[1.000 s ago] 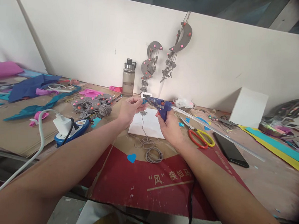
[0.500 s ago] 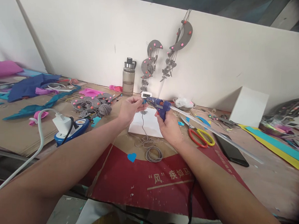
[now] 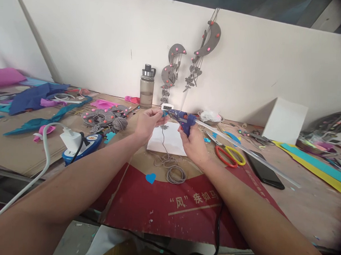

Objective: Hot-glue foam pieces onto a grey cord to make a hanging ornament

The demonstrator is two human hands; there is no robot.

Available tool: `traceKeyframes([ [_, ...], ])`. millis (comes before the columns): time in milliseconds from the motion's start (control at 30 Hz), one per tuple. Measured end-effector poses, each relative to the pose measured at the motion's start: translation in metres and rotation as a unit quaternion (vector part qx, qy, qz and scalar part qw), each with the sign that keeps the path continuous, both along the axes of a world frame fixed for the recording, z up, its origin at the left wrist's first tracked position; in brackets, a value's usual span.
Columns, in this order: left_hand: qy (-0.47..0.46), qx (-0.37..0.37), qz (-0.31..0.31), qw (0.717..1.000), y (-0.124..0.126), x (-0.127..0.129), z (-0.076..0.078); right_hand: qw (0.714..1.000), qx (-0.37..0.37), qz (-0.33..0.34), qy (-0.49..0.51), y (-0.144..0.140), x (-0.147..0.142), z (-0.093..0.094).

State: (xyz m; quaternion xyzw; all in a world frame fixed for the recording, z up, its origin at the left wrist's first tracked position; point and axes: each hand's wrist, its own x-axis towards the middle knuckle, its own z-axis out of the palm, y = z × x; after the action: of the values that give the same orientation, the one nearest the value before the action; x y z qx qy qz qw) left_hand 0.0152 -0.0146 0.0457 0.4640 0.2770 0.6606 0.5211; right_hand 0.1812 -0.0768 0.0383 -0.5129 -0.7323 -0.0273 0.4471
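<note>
My right hand (image 3: 196,145) is wrapped around a blue hot glue gun (image 3: 185,122), with a long clear glue stick (image 3: 249,150) running out of its back end. The gun's nozzle points left and is at or close to a small blue piece (image 3: 165,114) pinched in my left hand (image 3: 148,123); whether they touch I cannot tell. Grey yarn (image 3: 163,138) hangs below that piece down to a loose coil (image 3: 176,175) on the red and tan cardboard (image 3: 160,207). Under both hands lies a white sheet (image 3: 155,142). A blue heart cutout (image 3: 150,178) rests left of the coil.
Red and yellow scissors (image 3: 229,155) and a black phone (image 3: 265,170) lie to the right. On the left are a blue power strip (image 3: 86,149) and grey dotted shapes (image 3: 102,118). A water bottle (image 3: 146,88) stands behind, beside grey crescent hangings (image 3: 211,40).
The glue gun has shifted very slightly at its nozzle end by the blue piece. Both hands keep their grips, and the view has moved a little.
</note>
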Motion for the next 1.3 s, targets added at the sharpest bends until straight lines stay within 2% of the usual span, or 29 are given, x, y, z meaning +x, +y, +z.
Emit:
traceKeyframes([
  [333,0.0,-0.001,-0.003,1.0,0.003,-0.0002,-0.003,0.999,-0.032,0.003,-0.002,-0.0047,-0.0035,0.0037],
  [533,-0.001,-0.006,-0.01,1.0,0.004,-0.0012,-0.004,1.0,-0.008,0.016,0.004,-0.0029,-0.0028,0.0025],
  [1300,0.0,-0.014,0.003,1.0,0.0003,-0.0014,0.0007,1.0,-0.009,0.009,0.013,-0.0027,-0.0021,0.0017],
])
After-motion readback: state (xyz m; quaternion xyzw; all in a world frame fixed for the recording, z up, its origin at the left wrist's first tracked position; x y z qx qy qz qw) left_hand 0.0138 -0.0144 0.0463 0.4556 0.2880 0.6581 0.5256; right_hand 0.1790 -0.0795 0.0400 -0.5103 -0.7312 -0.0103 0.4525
